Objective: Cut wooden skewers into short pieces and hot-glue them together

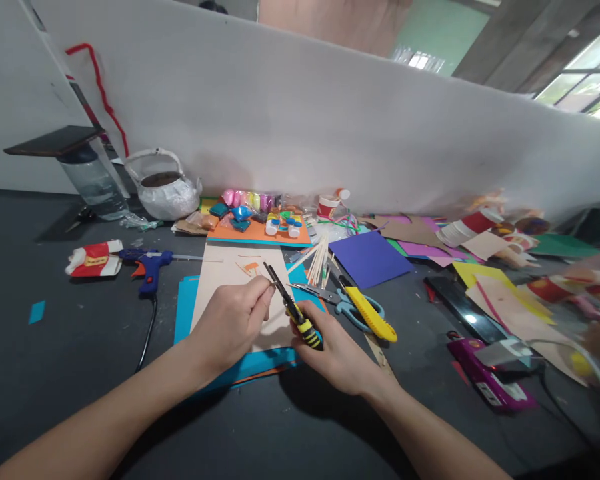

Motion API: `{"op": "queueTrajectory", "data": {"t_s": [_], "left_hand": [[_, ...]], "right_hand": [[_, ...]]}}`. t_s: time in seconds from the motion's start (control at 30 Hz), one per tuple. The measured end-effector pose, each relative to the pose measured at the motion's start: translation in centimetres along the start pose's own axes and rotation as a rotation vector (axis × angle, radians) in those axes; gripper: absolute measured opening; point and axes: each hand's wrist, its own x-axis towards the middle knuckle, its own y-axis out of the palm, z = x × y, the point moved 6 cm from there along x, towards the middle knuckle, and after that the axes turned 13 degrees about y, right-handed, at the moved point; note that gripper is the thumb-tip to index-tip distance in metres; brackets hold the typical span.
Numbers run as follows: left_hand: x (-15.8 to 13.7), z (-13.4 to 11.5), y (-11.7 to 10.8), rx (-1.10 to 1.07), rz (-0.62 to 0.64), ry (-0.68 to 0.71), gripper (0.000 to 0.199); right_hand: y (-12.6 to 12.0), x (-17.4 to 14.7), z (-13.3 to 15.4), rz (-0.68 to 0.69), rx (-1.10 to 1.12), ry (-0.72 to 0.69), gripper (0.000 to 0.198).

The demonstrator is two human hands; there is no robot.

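Note:
My right hand [333,347] is wrapped round the yellow-and-black handles of a pair of pliers [304,327], whose dark narrow jaws point up and to the left. Beside those jaws, my left hand [235,317] is closed in a pinch; whatever lies between thumb and finger is too small to make out. Beneath both hands is a beige sheet [215,273] on top of blue sheets [184,313]. Small orange scraps [251,267] lie on the beige sheet. Just right of my right hand are blue-handled scissors [347,307] and a yellow utility knife [371,313].
A blue glue gun [153,267] lies at left, near a silver kettle-shaped pot [167,193] and a bottle [93,180]. Wooden sticks [319,259] and a dark blue sheet [370,259] lie behind the scissors. At right are a phone [467,307] and a purple power strip [490,373].

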Motion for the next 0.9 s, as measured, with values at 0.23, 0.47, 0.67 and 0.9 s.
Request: {"op": "queueTrajectory", "data": {"t_s": [0.23, 0.47, 0.67, 0.9], "left_hand": [[0.1, 0.5, 0.8, -0.287, 0.098, -0.122, 0.034], [0.0, 0.2, 0.8, -0.257, 0.077, -0.116, 0.035], [0.1, 0.2, 0.0, -0.049, -0.023, -0.037, 0.024], [0.1, 0.2, 0.2, -0.178, 0.057, -0.062, 0.036]], "right_hand": [[-0.3, 0.0, -0.1, 0.022, 0.018, -0.005, 0.018], [0.2, -0.2, -0.1, -0.015, 0.003, -0.014, 0.015], [0.1, 0.2, -0.3, -0.043, -0.007, 0.009, 0.017], [-0.1, 0.1, -0.4, 0.013, 0.023, 0.018, 0.023]]}}
